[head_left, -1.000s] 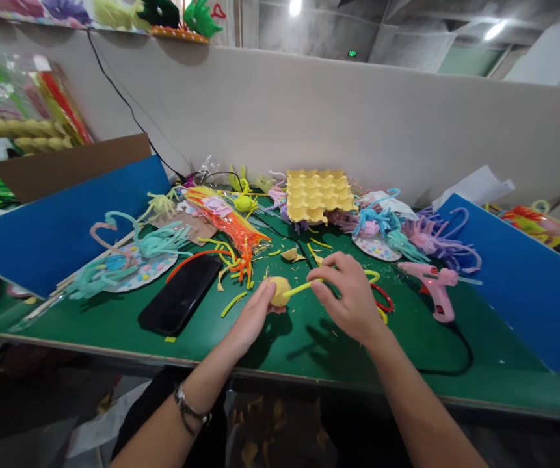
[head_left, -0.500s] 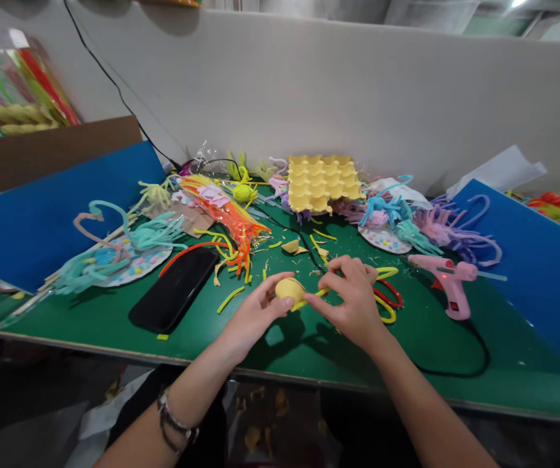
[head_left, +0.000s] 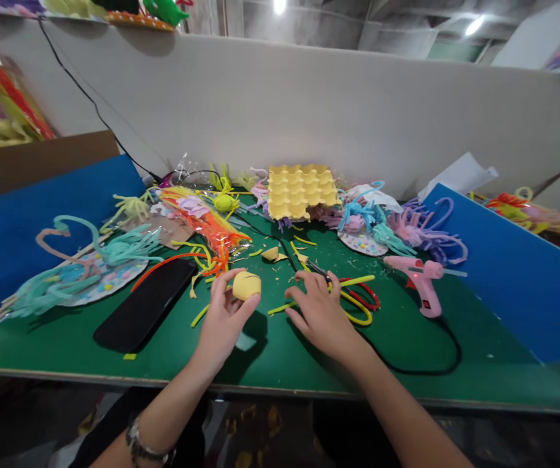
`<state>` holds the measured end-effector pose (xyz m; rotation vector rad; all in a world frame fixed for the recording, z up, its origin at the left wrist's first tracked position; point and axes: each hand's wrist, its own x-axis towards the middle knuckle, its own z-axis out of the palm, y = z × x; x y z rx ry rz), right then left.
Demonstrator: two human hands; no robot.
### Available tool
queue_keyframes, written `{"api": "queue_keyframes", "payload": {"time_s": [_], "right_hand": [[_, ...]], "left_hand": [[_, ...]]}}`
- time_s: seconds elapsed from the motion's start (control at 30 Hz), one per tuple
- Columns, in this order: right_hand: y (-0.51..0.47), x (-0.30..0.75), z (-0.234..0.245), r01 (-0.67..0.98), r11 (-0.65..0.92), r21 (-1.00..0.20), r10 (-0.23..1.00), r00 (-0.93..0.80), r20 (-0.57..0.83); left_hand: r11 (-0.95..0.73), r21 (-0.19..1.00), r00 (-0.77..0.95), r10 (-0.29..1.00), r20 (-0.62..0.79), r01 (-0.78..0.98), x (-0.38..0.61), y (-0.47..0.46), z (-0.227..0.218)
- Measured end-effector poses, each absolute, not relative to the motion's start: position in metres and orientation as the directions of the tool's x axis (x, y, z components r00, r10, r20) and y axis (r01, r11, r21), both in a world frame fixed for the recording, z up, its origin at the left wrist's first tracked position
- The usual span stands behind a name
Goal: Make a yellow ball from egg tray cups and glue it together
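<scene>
My left hand [head_left: 224, 315] grips a small rounded yellow piece [head_left: 247, 286], like a cup of egg carton, with a dark line across its top. It is held above the table between thumb and fingers. My right hand [head_left: 321, 315] is low over the table, palm down, its fingers bent and apart. Beneath and beside it lies a yellow pipe cleaner [head_left: 282, 308]. At its fingertips a dark metal tool, which looks like scissors [head_left: 317, 269], is partly hidden. Looped yellow [head_left: 368, 318] and red pipe cleaners [head_left: 376, 300] lie just to the right.
A pink glue gun [head_left: 423, 283] with its cord stands on the right. A black phone [head_left: 146, 305] lies left. Farther back are a yellow egg carton [head_left: 302, 188], bagged orange pipe cleaners [head_left: 206, 221] and fuzzy pipe-cleaner figures [head_left: 131, 250]. Blue boards [head_left: 514, 279] flank the green table [head_left: 280, 374].
My right hand has let go of the yellow pipe cleaner by the carton piece and dropped toward the table. My left hand still holds the piece, now apart from the right. The view has shifted.
</scene>
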<state>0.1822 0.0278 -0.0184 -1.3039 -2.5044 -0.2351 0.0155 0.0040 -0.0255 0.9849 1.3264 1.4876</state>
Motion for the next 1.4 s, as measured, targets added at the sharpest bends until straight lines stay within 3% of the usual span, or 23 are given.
{"api": "queue_keyframes", "payload": {"time_s": [0.1,0.27,0.4,0.53,0.73,0.83,1.0,1.1,1.23,1.4], "right_hand": [[0.026,0.18,-0.025,0.84,0.542,0.02,0.769,-0.506,0.39],[0.024,0.186,-0.022,0.822,0.565,-0.073,0.657,-0.395,0.642],[0.026,0.19,-0.022,0.773,0.634,0.029,0.52,-0.454,0.723],[0.027,0.19,-0.024,0.752,0.653,0.086,0.539,-0.542,0.645],[0.025,0.189,-0.028,0.71,0.704,0.022,0.676,-0.679,0.287],[0.027,0.189,-0.031,0.714,0.699,0.053,0.677,-0.683,0.275],[0.032,0.191,-0.036,0.694,0.717,0.065,0.641,-0.693,0.329],[0.033,0.192,-0.037,0.681,0.732,0.041,0.628,-0.696,0.346],[0.034,0.193,-0.039,0.674,0.738,0.003,0.63,-0.692,0.352],[0.035,0.195,-0.04,0.663,0.749,-0.024,0.628,-0.697,0.346]], "left_hand": [[-0.057,0.996,-0.281,0.959,0.035,-0.07,0.015,0.006,-0.03],[-0.132,0.982,-0.181,0.971,0.156,0.136,0.017,0.006,-0.037],[-0.251,0.9,-0.118,0.943,0.31,0.357,0.019,0.005,-0.041],[-0.259,0.895,-0.087,0.947,0.309,0.363,0.019,0.005,-0.042],[-0.226,0.908,-0.116,0.952,0.283,0.354,0.018,0.005,-0.044],[-0.232,0.867,-0.073,0.954,0.292,0.441,0.02,0.007,-0.047],[-0.238,0.698,0.034,0.956,0.292,0.675,0.019,0.016,-0.031],[-0.204,0.514,0.016,0.938,0.345,0.833,0.006,0.02,-0.012],[-0.12,0.376,-0.023,0.934,0.356,0.919,-0.037,0.015,0.002],[0.229,0.205,-0.275,0.933,0.231,0.951,-0.118,-0.011,0.001]]}}
